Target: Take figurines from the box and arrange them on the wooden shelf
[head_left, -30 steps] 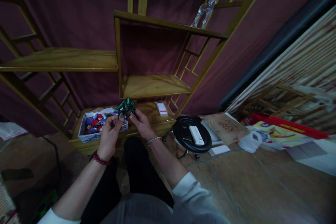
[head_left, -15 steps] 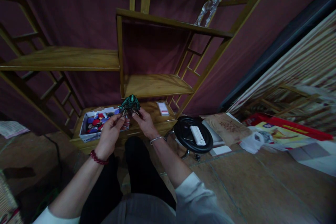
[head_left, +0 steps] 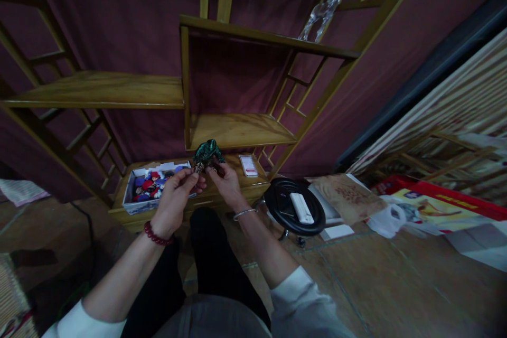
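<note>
A small dark figurine (head_left: 206, 151) with a shiny green upper part and bronze-coloured lower parts is held between my two hands, above the low cabinet. My left hand (head_left: 176, 196) pinches its lower left part with thumb and fingers; a dark red bead bracelet is on that wrist. My right hand (head_left: 226, 184) is closed on its lower right side, with a silver bangle on the wrist. The figurine's fine details are too dark to make out. Just left of my hands stands an open box (head_left: 130, 196) holding several red, blue and white toy figures (head_left: 148, 186).
Wooden shelves (head_left: 240, 128) rise behind the low cabinet, with a clear deer ornament (head_left: 325, 10) higher up. A white card (head_left: 248, 165) lies on the cabinet. At right are a black round stool (head_left: 273, 198) bearing a white box (head_left: 301, 207), a plastic bag (head_left: 387, 219) and a red-yellow carton (head_left: 431, 206).
Both hands have shifted slightly right with the figurine. It has turned and tilted in my fingers, its green part now leaning to the right. The whole view has moved a little.
</note>
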### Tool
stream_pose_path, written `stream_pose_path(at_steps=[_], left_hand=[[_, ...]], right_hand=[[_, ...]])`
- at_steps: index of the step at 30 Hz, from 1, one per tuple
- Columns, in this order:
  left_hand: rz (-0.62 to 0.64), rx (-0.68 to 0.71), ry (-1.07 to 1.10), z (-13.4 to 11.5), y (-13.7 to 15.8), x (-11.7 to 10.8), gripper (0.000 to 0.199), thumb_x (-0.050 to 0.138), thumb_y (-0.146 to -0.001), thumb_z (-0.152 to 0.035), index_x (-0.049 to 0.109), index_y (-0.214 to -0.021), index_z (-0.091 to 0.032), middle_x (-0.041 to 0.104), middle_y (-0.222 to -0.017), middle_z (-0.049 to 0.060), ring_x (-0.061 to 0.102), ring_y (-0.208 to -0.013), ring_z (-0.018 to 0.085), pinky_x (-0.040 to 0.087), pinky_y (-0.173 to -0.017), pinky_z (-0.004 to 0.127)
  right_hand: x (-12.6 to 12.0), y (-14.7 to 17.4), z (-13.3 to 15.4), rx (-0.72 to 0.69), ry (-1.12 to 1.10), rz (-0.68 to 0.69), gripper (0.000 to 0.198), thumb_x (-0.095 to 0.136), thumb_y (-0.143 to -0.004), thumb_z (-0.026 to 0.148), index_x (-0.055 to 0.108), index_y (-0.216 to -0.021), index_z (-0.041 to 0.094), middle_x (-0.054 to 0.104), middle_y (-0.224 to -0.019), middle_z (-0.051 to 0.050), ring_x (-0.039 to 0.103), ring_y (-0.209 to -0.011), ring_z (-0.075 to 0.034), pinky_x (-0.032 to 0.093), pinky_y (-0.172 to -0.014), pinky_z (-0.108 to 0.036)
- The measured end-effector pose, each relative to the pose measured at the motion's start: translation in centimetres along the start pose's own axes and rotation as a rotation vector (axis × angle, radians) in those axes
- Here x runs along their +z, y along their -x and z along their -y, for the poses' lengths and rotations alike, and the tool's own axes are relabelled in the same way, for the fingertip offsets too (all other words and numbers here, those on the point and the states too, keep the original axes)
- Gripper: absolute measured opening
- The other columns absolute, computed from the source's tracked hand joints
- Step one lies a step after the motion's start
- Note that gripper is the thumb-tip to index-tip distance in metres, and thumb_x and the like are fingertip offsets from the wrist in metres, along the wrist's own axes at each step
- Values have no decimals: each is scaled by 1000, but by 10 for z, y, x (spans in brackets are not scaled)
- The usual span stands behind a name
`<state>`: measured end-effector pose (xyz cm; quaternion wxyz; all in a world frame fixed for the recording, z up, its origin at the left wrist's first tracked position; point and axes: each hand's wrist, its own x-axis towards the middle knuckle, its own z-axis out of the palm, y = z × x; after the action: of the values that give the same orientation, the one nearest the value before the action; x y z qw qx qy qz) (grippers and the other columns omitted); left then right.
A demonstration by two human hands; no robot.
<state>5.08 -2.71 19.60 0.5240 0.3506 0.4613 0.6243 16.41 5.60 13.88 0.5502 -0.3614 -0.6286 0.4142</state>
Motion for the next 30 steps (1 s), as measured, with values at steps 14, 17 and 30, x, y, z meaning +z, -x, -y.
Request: stream_pose_path(at_steps=[14, 17, 30], left_hand=[[34, 30, 4, -15, -8, 11, 22, 64, -65, -32, 57, -76, -14, 61, -68, 1, 58, -64, 11, 43, -58, 22], [59, 23, -19, -18, -9, 13, 24, 65, -65, -33, 58, -77, -14, 62, -68, 2, 58, -63, 12, 43, -57, 23], [161, -17, -109, -35, -11, 28, 27, 65, -63, -35, 55, -75, -13, 60, -68, 1, 55, -58, 10, 42, -55, 22]], right_hand=[[-11, 0, 16, -36, -116, -27, 34, 56, -76, 32, 58, -109, 22, 63, -106, -3, 58, -94, -15, 45, -88, -31], [-12, 0, 17, -27, -128, -52, 35, 57, -76, 32, 58, -109, 21, 63, -104, -3, 58, -94, -15, 45, -88, -31], [-19, -6, 31, -21, -87, -171, 36, 61, -72, 36, 62, -105, 23, 65, -103, -2, 59, -92, -17, 46, -86, -33]])
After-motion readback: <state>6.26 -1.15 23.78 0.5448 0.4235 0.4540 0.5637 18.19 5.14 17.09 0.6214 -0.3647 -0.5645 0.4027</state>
